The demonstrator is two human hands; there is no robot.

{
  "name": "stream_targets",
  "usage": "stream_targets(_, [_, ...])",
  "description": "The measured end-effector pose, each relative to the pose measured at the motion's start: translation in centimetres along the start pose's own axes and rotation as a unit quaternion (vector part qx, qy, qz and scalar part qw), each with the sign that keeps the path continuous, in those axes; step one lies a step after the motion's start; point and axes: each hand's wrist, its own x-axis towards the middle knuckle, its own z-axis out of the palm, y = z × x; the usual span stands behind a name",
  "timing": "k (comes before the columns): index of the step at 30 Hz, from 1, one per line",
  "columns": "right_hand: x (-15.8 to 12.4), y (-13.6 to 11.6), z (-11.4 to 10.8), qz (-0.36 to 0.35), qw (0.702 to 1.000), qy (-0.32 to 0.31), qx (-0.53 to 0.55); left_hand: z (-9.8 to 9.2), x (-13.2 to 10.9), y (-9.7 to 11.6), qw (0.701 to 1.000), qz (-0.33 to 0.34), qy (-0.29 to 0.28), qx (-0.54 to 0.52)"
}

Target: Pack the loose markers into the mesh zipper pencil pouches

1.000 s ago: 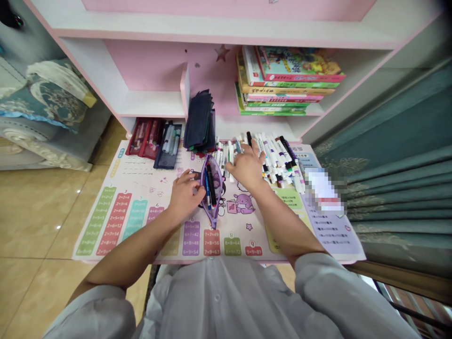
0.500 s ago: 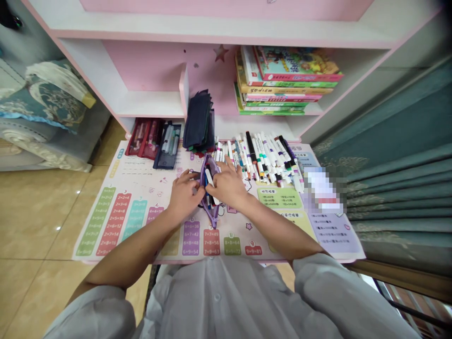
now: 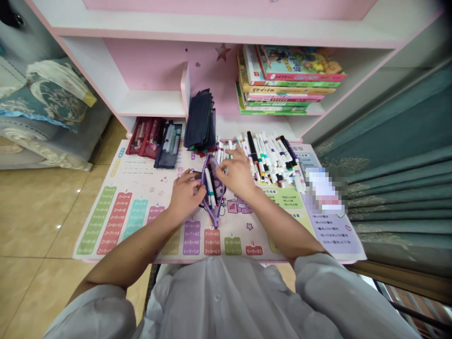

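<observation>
A purple zippered pencil case [image 3: 218, 214] lies lengthwise on the desk in front of me, its mouth spread apart. Several markers [image 3: 211, 186] lie inside it, one white and one black among them. My left hand [image 3: 186, 193] grips the left rim between thumb and fingers. On the opposite side, my right hand [image 3: 238, 174] has thumb and forefinger closed at the right rim, its other fingers stretched towards the marker pile. That pile of loose white-barrelled markers [image 3: 270, 157] spreads just beyond and right of my right hand.
Red mesh pouches [image 3: 146, 136] and a dark blue pouch [image 3: 168, 146] with pens lie at the back left. Dark folded pouches [image 3: 199, 120] lean against the shelf divider. Books [image 3: 286, 89] are stacked on the shelf. A blurred pale object [image 3: 324, 190] lies at the right.
My right hand has moved right, away from the white marker, which now lies inside the pencil case. The case's mouth is wider. My left hand has stayed put.
</observation>
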Motion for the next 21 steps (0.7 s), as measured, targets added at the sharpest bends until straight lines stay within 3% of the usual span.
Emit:
stream_targets(4, [2.1,3.1,-0.3,0.079,0.993,0.078,-0.037,-0.1,0.0,0.0,1.000,-0.004,-0.011,0.000])
stream_targets(8, [3.0,4.8,0.8,0.103,0.989,0.041,-0.097,0.0,0.0,-0.1,1.000,-0.003,-0.006,-0.006])
stream_targets(14, [3.3,5.2,2.5,0.103,0.983,0.012,-0.150,0.0,0.0,-0.2,1.000,-0.002,-0.006,-0.005])
stream_targets(21, [3.3,5.2,2.5,0.109,0.977,-0.019,-0.181,0.1,0.0,-0.1,1.000,-0.005,-0.009,-0.007])
